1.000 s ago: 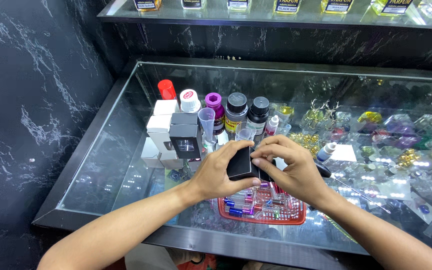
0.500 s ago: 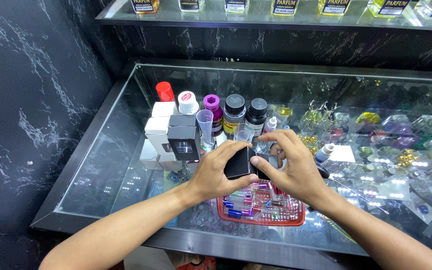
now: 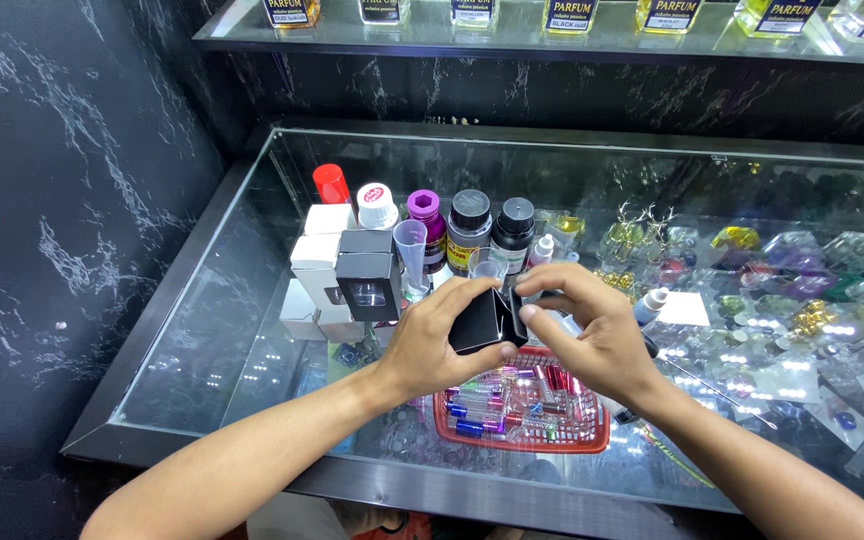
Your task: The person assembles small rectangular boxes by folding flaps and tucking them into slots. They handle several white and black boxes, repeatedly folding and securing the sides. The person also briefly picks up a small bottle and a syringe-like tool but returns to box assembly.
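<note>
box: small black carton is gripped in left hand, open end tilted rightward
right hand: fingers pinched at that opening, contents can't be made out

Small black box between both hands, above red basket

Red basket of small vials, 5 capped bottles, stacked white boxes, glass counter, upper shelf

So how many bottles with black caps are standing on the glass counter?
2: both stand side by side behind the hands, the left black-capped bottle beside the purple-capped bottle, the right black-capped bottle next to it. The hands may hide more.
</note>
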